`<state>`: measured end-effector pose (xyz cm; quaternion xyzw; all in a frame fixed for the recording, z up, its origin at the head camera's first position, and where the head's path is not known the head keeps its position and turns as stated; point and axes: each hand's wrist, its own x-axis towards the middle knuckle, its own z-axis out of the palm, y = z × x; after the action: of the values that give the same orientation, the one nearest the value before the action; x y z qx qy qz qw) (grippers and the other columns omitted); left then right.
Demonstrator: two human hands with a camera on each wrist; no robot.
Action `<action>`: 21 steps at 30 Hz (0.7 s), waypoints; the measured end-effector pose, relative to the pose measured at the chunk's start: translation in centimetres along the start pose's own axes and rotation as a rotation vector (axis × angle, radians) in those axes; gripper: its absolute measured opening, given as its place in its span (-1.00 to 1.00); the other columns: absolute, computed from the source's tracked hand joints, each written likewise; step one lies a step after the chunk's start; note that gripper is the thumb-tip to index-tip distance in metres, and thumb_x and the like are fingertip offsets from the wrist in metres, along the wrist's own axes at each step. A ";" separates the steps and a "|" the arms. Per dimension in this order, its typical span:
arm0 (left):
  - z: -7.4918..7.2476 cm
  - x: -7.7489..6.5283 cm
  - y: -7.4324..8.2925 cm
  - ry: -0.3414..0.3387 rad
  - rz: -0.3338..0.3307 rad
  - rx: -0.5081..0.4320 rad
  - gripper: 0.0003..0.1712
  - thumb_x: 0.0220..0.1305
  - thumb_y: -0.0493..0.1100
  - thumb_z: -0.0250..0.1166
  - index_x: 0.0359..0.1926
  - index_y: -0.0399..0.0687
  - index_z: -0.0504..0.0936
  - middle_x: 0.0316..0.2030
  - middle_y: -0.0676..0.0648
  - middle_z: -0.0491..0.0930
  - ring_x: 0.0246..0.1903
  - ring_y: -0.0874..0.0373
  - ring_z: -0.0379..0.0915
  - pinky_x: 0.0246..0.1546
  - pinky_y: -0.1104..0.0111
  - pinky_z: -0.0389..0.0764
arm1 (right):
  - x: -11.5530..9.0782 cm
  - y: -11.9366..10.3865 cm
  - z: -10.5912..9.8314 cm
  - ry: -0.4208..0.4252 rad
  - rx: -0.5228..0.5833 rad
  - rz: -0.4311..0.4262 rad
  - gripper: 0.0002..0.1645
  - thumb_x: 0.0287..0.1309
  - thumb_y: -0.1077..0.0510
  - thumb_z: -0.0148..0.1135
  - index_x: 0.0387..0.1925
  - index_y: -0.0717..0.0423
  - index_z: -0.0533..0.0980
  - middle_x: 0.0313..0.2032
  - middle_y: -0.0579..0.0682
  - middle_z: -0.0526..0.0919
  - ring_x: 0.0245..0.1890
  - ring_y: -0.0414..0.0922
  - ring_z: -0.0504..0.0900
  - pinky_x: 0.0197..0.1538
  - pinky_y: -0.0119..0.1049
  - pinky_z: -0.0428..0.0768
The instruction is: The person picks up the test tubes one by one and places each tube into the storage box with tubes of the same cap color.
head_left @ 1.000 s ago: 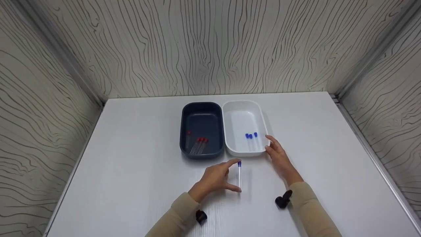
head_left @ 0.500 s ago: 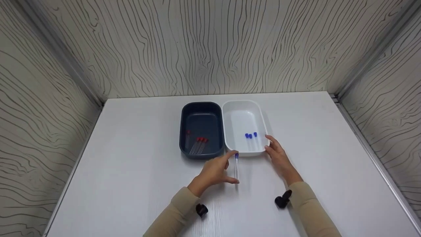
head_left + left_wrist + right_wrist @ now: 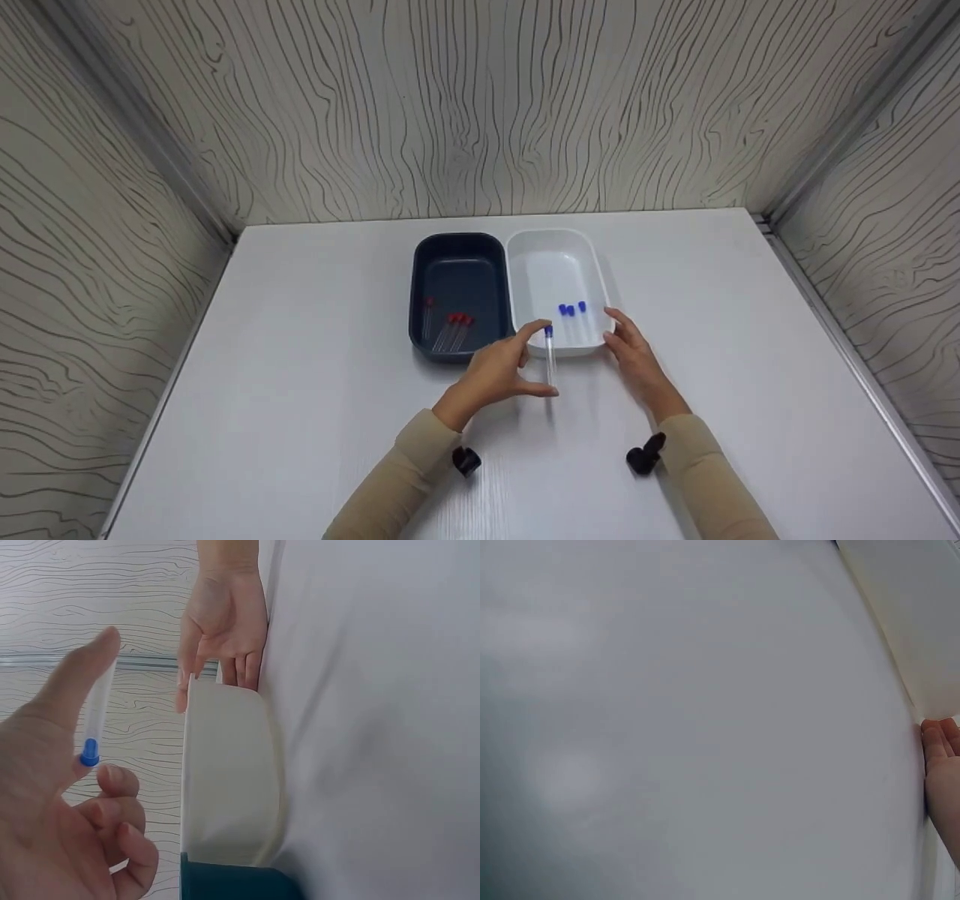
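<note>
A clear test tube with a blue cap is pinched lengthwise in my left hand, thumb at its bottom end and index finger at the cap. It hangs over the near edge of the white tray. At that tray's near right corner, my right hand holds the rim; in the left wrist view the right hand has one digit over the rim and others outside the wall. Several blue-capped tubes lie inside the white tray. The right wrist view shows only part of the right hand.
Left of the white tray, close beside it, stands a dark blue tray with several red-capped tubes in it. Both rest on a white table, backed by a wood-pattern wall. Each wrist carries a small black camera.
My left hand has moved forward with the tube, from the table in front of the trays to the white tray's near edge. The right hand has stayed at the tray's corner.
</note>
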<state>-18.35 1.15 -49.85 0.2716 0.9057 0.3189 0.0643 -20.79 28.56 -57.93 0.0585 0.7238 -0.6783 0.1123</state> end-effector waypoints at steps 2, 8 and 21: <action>-0.1 0.2 0.1 0.008 0.007 0.002 0.11 -0.16 0.30 0.50 0.41 0.32 0.16 -0.36 -0.11 0.60 -0.54 0.32 0.18 -0.52 0.54 0.20 | 0.0 0.0 0.0 -0.012 0.011 -0.016 -0.31 0.41 -0.02 -0.01 0.47 -0.15 0.03 0.55 0.09 -0.40 0.57 0.04 -0.44 0.59 -0.01 -0.21; -0.3 0.9 0.4 0.011 0.012 0.031 0.11 -0.18 0.31 0.50 0.40 0.31 0.18 -0.39 -0.06 0.59 -0.54 0.33 0.22 -0.54 0.54 0.20 | 0.1 0.1 0.0 -0.059 0.067 -0.054 -0.29 0.42 0.03 -0.02 0.48 -0.07 -0.02 0.55 0.14 -0.33 0.57 0.05 -0.38 0.59 -0.02 -0.20; -0.4 2.8 0.5 0.028 0.015 0.057 0.10 -0.17 0.30 0.50 0.40 0.28 0.20 -0.40 -0.04 0.59 -0.55 0.33 0.20 -0.55 0.54 0.20 | 0.0 -0.3 0.1 -0.021 0.011 -0.012 -0.35 0.45 0.04 -0.07 0.47 -0.14 0.02 0.55 0.10 -0.32 0.58 0.03 -0.33 0.59 -0.05 -0.14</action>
<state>-20.62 2.81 -49.07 0.2755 0.9133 0.2971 0.0414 -20.82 28.47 -57.61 0.0476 0.7192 -0.6835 0.1152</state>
